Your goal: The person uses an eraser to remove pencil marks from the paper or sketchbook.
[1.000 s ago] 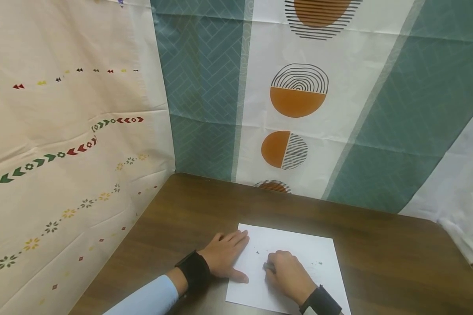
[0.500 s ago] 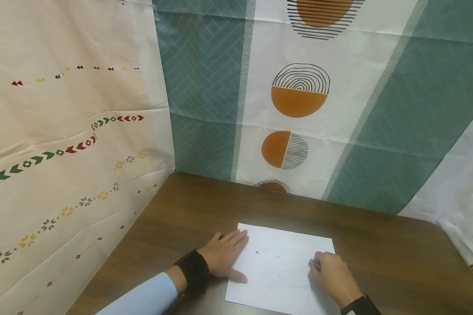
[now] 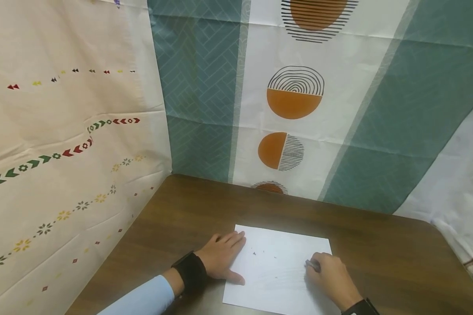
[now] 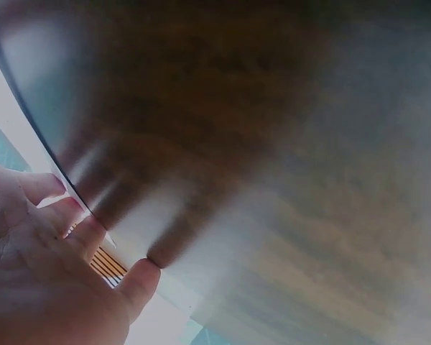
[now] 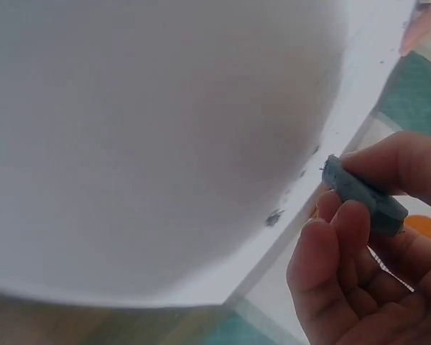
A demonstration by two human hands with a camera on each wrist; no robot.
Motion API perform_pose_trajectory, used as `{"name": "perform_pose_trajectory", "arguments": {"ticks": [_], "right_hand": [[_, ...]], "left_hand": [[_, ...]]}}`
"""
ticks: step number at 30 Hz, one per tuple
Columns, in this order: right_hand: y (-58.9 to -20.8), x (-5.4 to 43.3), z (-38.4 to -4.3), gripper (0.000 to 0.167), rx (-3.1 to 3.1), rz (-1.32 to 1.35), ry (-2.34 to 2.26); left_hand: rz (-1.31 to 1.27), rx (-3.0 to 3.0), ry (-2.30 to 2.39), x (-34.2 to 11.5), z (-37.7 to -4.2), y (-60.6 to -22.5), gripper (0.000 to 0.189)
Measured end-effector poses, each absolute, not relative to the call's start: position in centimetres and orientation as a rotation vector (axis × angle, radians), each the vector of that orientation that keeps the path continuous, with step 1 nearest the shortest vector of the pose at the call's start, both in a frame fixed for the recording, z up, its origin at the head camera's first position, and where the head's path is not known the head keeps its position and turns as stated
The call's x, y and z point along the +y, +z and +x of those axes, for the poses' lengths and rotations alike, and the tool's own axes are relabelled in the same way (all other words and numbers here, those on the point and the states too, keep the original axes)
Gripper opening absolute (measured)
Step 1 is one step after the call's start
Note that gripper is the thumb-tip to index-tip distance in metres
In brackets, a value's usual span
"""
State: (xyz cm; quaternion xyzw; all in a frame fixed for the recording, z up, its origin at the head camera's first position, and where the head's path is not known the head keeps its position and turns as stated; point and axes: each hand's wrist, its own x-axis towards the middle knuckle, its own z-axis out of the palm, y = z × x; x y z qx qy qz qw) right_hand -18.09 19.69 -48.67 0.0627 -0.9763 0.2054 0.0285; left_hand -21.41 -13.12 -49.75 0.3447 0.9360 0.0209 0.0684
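Note:
A white sheet of paper (image 3: 268,295) lies on the brown table. My left hand (image 3: 220,259) rests spread on its left edge, fingers straight and thumb out to the side. In the left wrist view the fingertips (image 4: 149,269) press down on the surface. Over the right part of the sheet, my right hand (image 3: 331,276) pinches a small grey-blue eraser (image 5: 363,198) between thumb and fingers. Its worn end points toward the paper. Dark eraser crumbs (image 5: 274,218) dot the sheet, and faint grey streaks show across its middle.
The table (image 3: 197,201) extends behind and to both sides of the paper. A cream patterned cloth (image 3: 63,166) hangs at the left, and a green and white curtain (image 3: 205,87) with orange circles hangs along the back. White fabric (image 3: 457,183) hangs at the right.
My right hand has moved with the eraser from the paper's middle to its right side. A crumb once seen at the right no longer shows there. My left hand stays in place.

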Motion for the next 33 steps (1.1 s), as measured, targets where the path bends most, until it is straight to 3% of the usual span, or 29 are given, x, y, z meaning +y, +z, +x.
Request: {"name": "perform_pose_trajectory", "arguments": {"ticks": [10, 20, 33], "right_hand": [[-48.2, 15.9, -17.9, 0.014, -2.976, 0.332, 0.692], [-48.4, 11.6, -17.8, 0.004, -3.055, 0.556, 0.846], [-49.5, 9.5, -17.5, 0.005, -3.012, 0.753, 0.893]], "left_hand": [[1.026, 2.815, 0.078, -13.3, -21.2, -49.7, 0.108], [0.999, 2.800, 0.101, -13.1, -21.3, -49.7, 0.110], [1.011, 2.817, 0.117, -13.2, -21.6, -50.3, 0.110]]}}
